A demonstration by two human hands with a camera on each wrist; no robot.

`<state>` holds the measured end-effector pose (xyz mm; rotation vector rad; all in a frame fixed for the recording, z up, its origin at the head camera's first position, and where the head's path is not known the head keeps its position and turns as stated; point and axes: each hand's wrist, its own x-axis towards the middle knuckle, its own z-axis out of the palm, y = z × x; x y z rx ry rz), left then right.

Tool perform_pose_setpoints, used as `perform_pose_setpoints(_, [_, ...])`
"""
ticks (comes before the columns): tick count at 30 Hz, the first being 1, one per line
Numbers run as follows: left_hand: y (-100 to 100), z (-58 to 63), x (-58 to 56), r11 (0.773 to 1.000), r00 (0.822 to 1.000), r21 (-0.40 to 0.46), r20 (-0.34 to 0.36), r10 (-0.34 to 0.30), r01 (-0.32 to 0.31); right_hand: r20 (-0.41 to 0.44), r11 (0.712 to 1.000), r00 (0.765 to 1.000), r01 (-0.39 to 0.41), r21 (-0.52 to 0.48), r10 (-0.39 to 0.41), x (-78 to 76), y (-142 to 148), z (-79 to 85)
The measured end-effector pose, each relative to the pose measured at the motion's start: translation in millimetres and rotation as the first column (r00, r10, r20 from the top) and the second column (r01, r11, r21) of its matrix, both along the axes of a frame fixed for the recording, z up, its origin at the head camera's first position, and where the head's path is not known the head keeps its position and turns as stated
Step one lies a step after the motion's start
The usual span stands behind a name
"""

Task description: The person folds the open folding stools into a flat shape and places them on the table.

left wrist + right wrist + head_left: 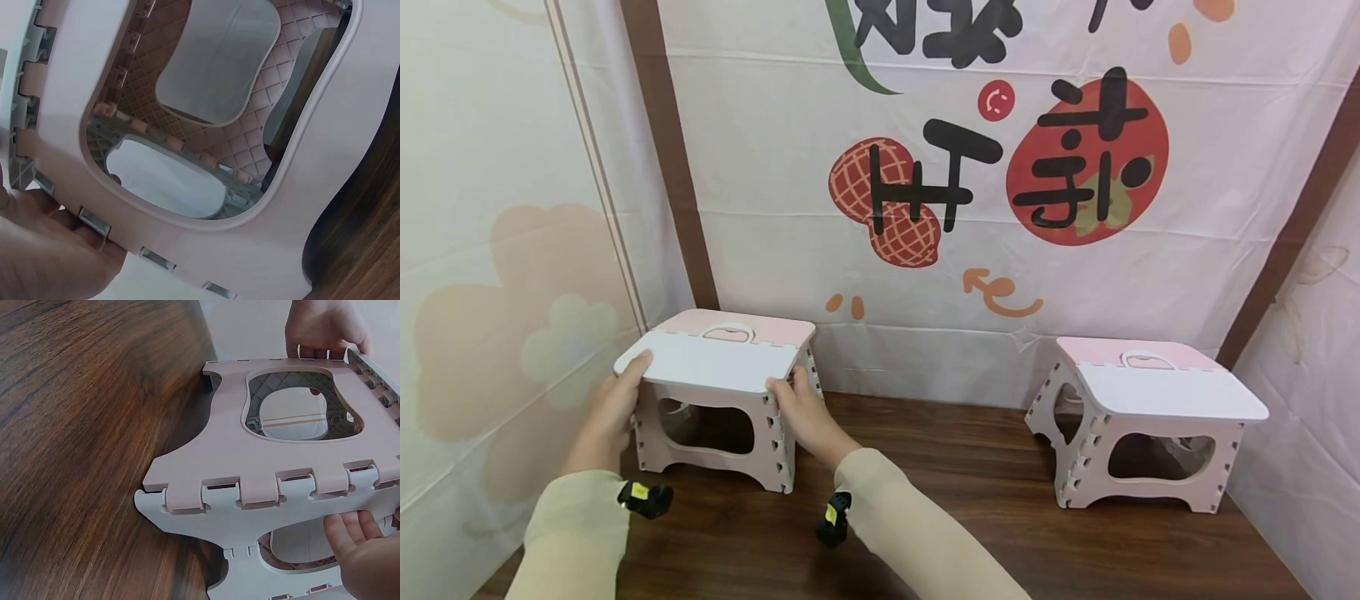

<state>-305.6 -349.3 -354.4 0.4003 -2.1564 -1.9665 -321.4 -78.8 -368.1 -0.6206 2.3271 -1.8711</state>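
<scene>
A pink and white folding step stool (715, 362) stands unfolded at the left of the dark wooden tabletop. My left hand (606, 417) grips its left side, thumb over the white top's front left corner. On the opposite side my right hand (808, 417) holds the front right corner, thumb at the top's edge. In the left wrist view, the left hand's fingers (90, 234) lie against the hinged side edge of the pink leg panel (206, 244). The right wrist view has the right hand's fingers (353, 531) against the white side panel (300, 519).
A second, matching folding stool (1165, 392) stands unfolded at the right of the tabletop (925, 467). Printed white cloth (760, 167) hangs behind the table and along both sides. The left stool is close to the left cloth.
</scene>
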Motion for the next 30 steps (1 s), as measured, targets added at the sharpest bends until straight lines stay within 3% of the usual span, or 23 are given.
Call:
perform_pose_setpoints(11, [10, 1.7, 0.4, 1.0, 1.0, -0.009, -0.005, -0.014, 0.014, -0.002, 1.0, 1.0, -0.007, -0.019, 0.007, 0.1, 10, -1.0])
perform_pose_setpoints(20, [11, 4.9, 1.2, 0.997, 0.997, 0.02, 0.012, -0.079, 0.079, -0.042, 0.999, 0.999, -0.028, -0.024, 0.027, -0.8, 20, -4.1])
perform_pose_setpoints(30, [16, 3.5, -1.4, 0.99, 0.989, 0.012, 0.028, -0.142, 0.142, -0.025, 1.0, 1.0, -0.012, -0.018, 0.012, 3.4, 31, -2.4])
